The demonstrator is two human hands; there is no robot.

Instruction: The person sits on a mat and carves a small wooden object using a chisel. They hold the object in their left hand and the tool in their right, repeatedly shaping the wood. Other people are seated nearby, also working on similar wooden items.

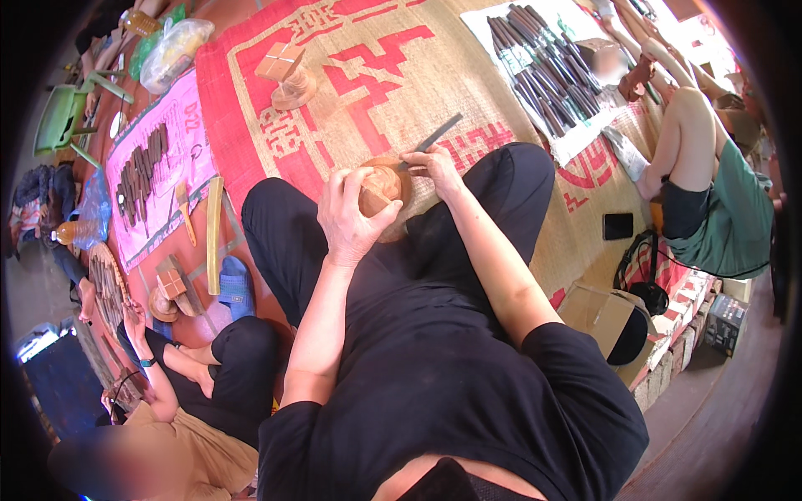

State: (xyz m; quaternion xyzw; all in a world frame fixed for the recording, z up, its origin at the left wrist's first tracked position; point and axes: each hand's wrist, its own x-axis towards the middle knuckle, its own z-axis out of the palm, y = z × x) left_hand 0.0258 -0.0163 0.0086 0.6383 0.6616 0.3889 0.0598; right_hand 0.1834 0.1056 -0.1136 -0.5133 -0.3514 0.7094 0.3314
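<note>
Between my legs, my left hand [355, 219] wraps its fingers and thumb around a rounded, light-brown wooden piece [381, 185] with a carved-looking surface. My right hand [436, 170] grips a flat, dark, narrow bar-shaped tool [440, 132], which slants up and to the right. Its lower end sits close to the wooden piece's right side; whether the two touch I cannot tell. Fingers cover part of the piece, and what lies beneath it is mostly hidden. Farther off on the mat, a wooden block [280, 60] sits by a round wooden base [294, 88].
I sit on a red-and-straw woven mat [480, 92]. Dark sticks [535, 63] lie on a white sheet; more rest on a pink sheet [185, 125]. A phone [617, 226] and cardboard box [595, 313] are right. People sit on both sides; blue slippers [236, 288] lie left.
</note>
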